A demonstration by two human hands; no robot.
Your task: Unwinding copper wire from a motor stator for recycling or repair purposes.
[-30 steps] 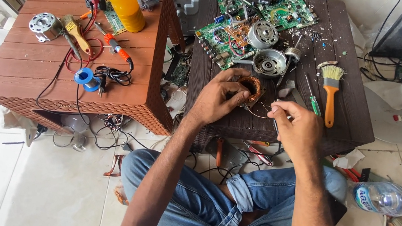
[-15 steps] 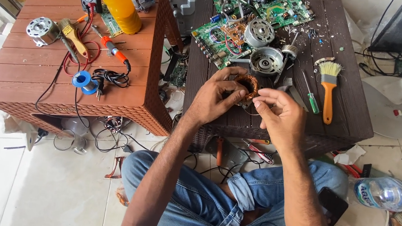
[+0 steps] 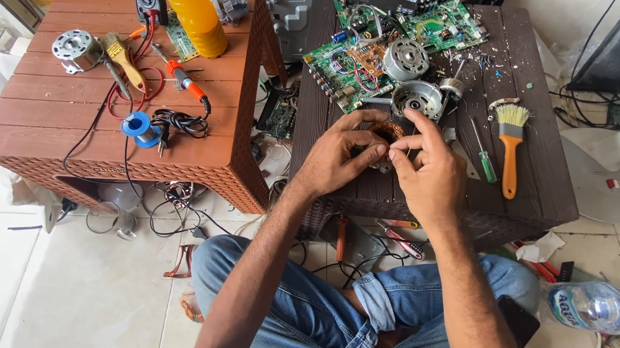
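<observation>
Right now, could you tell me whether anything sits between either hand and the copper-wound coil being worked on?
Nothing visible does. The left hand and the right hand both already grip the copper-wound coil directly, fingers wrapped around it over the dark table. The motor housing lies just behind it, apart from the hands.

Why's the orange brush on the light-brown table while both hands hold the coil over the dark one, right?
Not right. The head view shows the brush on the dark table, right of both hands. They do hold the coil there.
</observation>
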